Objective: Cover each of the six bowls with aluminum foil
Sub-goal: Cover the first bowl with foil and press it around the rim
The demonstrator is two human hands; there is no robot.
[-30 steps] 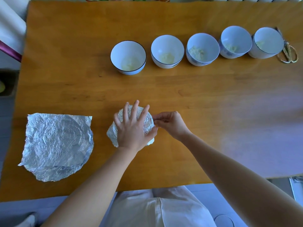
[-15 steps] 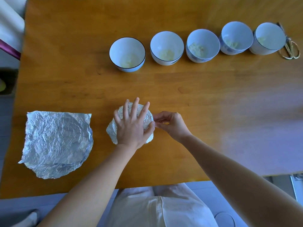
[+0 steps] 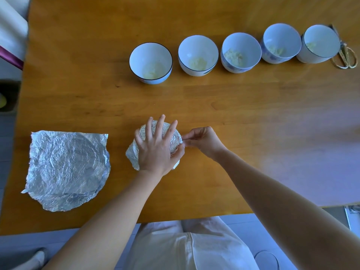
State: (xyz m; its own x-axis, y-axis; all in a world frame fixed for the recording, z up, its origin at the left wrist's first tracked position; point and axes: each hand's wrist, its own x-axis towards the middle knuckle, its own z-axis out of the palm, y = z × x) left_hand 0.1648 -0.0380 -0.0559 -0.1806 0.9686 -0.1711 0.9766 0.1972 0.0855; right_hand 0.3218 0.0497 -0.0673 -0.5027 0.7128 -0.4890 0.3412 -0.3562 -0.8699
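One bowl upright (foil-capped): left hand spread flat atop, right fingers pinching foil

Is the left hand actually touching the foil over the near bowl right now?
Touching. The head view shows the left hand lying flat on the foil cover, fingers spread across its top with no gap.

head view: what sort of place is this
Probably a home kitchen or dining table: a wooden tabletop, five open ceramic bowls holding a little pale food, a loose aluminum foil sheet and scissors.
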